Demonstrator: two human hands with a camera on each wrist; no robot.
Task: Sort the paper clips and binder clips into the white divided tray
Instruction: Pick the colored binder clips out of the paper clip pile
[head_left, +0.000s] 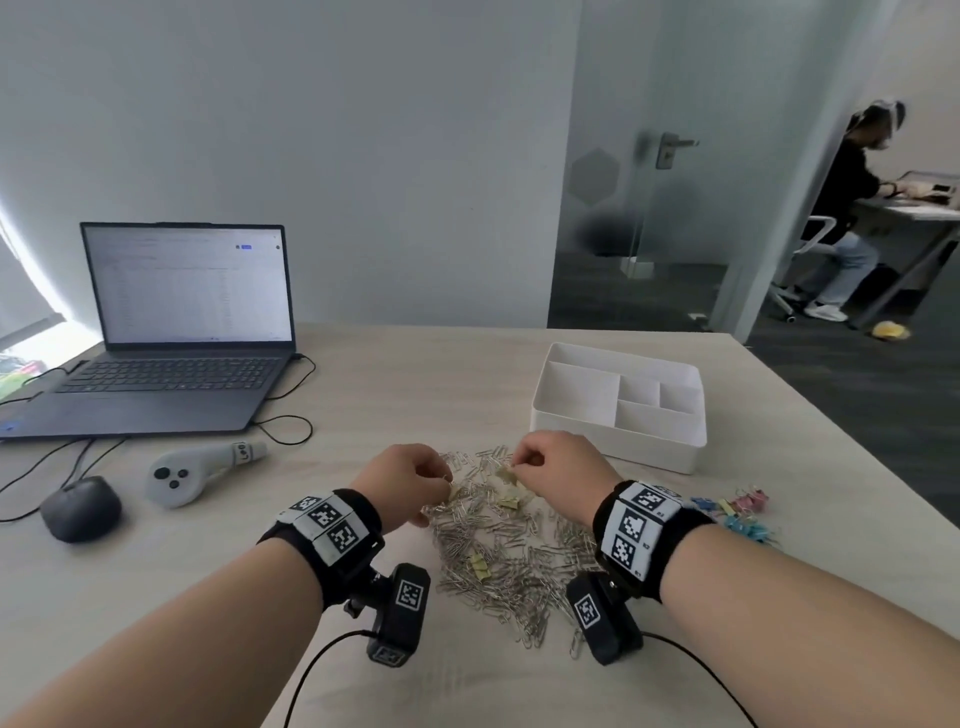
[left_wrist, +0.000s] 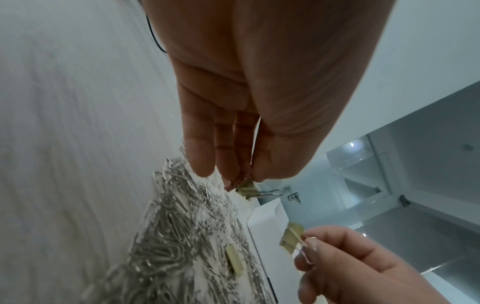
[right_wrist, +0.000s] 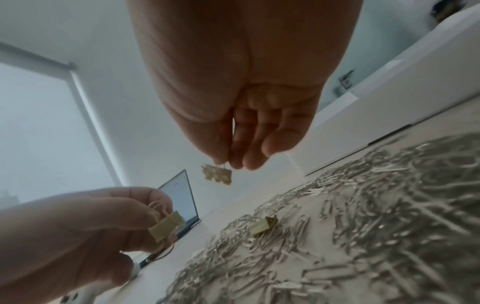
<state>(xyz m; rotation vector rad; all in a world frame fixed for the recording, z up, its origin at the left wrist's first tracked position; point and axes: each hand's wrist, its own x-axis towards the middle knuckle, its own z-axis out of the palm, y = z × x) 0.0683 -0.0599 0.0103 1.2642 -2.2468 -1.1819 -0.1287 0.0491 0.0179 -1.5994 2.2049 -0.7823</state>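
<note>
A heap of silver paper clips (head_left: 498, 551) lies on the table between my hands, with yellow binder clips (head_left: 480, 566) mixed in. My left hand (head_left: 441, 483) pinches one yellow binder clip (left_wrist: 246, 188) just above the heap's far left part. My right hand (head_left: 519, 462) pinches another yellow binder clip (right_wrist: 218, 174) by its wire handle, lifted off the heap. The white divided tray (head_left: 618, 441) stands just beyond and to the right of my right hand. One more yellow clip (right_wrist: 262, 224) lies on the heap below both hands.
Pink, blue and yellow binder clips (head_left: 737, 514) lie in a small group right of my right wrist. An open laptop (head_left: 176, 338), a black mouse (head_left: 80, 509), a grey controller (head_left: 197, 473) and cables occupy the left. The table's right edge runs close behind the tray.
</note>
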